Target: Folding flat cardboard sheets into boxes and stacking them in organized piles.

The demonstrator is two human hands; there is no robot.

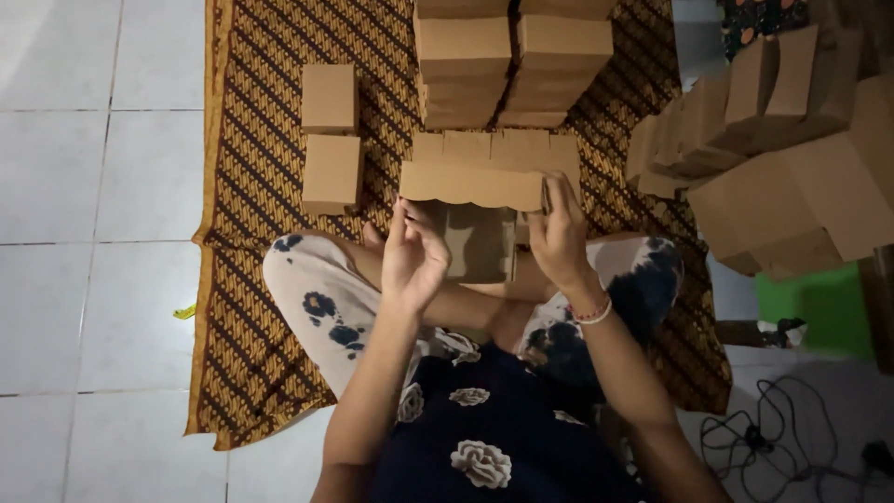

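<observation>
Half-folded box (470,182): plain brown cardboard, matt, smooth. Stacked boxes (512,61): same matt cardboard. Mat (251,186): patterned woven cloth, dull. Floor (93,186): glazed white tile, slightly glossy. Trousers (317,298): soft printed fabric.

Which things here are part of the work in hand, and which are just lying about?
In use:
half-folded cardboard box, held by left hand and right hand
finished boxes
box stacks
box heap

Lying about:
patterned mat
black cables
green item
yellow scrap
</observation>
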